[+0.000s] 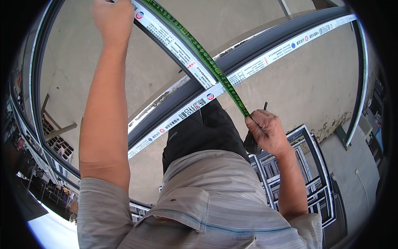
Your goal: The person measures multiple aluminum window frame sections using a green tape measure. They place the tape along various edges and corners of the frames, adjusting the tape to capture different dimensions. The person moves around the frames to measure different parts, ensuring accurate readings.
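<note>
Green tape measure (201, 50), its blade drawn out in a long line, ends at the fingers of the person's right hand (267, 130), which are closed around its lower end, right of the body. A dark rounded object (251, 143), perhaps its case, shows under that hand. From these fingers, the blade's long axis slants up and left to the top edge, crossing a long white-faced bar (269, 58) and then running along the right edge of a shorter white-faced bar (178, 47), which meets the long one in a T. The right hand is the nearer, in contact with the tape; the left hand (115, 20) is just left of the shorter bar's upper part, curled, its fingertips cut off, so whether it holds anything cannot be told. Farther out are the pale floor (315, 87) and, at lower right, stacked frames (327, 182)
</note>
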A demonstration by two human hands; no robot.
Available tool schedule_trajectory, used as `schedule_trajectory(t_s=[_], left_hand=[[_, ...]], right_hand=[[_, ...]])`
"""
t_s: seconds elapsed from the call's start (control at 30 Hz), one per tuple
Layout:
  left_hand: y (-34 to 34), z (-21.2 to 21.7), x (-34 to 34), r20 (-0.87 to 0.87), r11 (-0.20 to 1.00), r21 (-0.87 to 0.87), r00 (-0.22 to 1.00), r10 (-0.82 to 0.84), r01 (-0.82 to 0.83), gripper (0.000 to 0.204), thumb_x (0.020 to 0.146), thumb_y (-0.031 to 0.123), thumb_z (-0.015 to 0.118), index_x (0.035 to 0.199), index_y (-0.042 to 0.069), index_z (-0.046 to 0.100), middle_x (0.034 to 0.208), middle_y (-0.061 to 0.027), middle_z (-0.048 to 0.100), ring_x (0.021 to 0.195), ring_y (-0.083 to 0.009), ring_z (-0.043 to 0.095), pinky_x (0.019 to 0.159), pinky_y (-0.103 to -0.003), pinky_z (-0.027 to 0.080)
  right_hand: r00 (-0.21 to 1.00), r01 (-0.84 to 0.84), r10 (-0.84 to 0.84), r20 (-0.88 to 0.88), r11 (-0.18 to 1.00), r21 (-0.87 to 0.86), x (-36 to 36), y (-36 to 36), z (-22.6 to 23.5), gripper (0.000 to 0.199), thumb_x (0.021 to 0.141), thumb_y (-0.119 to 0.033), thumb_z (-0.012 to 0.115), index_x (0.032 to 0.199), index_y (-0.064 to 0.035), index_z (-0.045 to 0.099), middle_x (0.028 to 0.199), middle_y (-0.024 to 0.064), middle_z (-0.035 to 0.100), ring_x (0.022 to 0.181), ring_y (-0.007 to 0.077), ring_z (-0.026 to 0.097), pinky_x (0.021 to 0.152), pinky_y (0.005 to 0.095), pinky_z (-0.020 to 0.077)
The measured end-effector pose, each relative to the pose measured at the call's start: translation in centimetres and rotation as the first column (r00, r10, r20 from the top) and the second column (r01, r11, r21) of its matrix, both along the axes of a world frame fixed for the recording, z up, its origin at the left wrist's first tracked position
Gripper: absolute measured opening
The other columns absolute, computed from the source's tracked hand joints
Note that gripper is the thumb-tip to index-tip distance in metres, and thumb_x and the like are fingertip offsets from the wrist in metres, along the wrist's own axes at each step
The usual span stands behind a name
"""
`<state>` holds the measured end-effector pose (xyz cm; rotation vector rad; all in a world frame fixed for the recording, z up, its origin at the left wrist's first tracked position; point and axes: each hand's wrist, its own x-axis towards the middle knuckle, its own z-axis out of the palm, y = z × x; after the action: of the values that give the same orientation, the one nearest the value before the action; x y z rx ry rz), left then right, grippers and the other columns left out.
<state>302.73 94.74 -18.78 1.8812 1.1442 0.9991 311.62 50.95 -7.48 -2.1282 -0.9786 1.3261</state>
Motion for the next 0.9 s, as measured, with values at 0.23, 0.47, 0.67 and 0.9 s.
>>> schedule_trajectory(t_s=[0.23, 0.47, 0.67, 0.9], left_hand=[[0.3, -0.9, -0.2, 0.039, 1.0, 0.03, 0.999, -0.011, 0.01, 0.014, 0.109, 0.021, 0.068, 0.108, 0.007, 0.066, 0.084, 0.002, 0.057, 0.074, -0.0081, 0.052, 0.066, -0.028, 0.044], [0.2, -0.9, -0.1, 0.002, 0.999, 0.039, 1.0, 0.022, -0.022, 0.02, 0.109, 0.027, 0.068, 0.11, 0.007, 0.067, 0.084, 0.001, 0.057, 0.073, -0.0094, 0.054, 0.062, -0.028, 0.046], [-1.1, 0.3, 0.2, 0.067, 1.0, -0.021, 0.998, 0.005, -0.004, 0.019, 0.11, 0.026, 0.067, 0.108, 0.007, 0.066, 0.083, 0.0011, 0.057, 0.067, -0.0078, 0.054, 0.053, -0.026, 0.045], [0.6, -1.1, -0.2, 0.023, 0.998, 0.06, 1.0, -0.007, 0.005, 0.022, 0.11, 0.027, 0.066, 0.11, 0.006, 0.067, 0.086, 0.0003, 0.059, 0.074, -0.0095, 0.055, 0.064, -0.029, 0.048]], right_hand=[[1.0, -0.01, 0.01, 0.0, 0.999, 0.035, 0.1, -0.1, -0.2, 0.029, 0.102, -0.007, 0.071, 0.08, -0.001, 0.053, 0.075, 0.0162, 0.055, 0.075, 0.0404, 0.058, 0.07, 0.0475, 0.0491], [1.0, -0.016, 0.016, -0.005, 0.999, 0.036, 0.3, 0.0, -0.2, 0.031, 0.102, -0.007, 0.071, 0.079, -0.0012, 0.051, 0.074, 0.0162, 0.054, 0.075, 0.0411, 0.057, 0.07, 0.0486, 0.0484], [1.0, -0.02, 0.02, -0.009, 0.998, 0.051, 0.2, -0.3, -0.4, 0.032, 0.102, -0.008, 0.071, 0.078, -0.0013, 0.05, 0.073, 0.0162, 0.053, 0.074, 0.0414, 0.056, 0.069, 0.049, 0.0476], [1.0, -0.022, 0.022, -0.011, 0.998, 0.06, 0.3, -0.2, -0.5, 0.033, 0.102, -0.009, 0.071, 0.078, -0.0015, 0.05, 0.072, 0.0157, 0.053, 0.073, 0.0409, 0.056, 0.068, 0.0485, 0.0475]])
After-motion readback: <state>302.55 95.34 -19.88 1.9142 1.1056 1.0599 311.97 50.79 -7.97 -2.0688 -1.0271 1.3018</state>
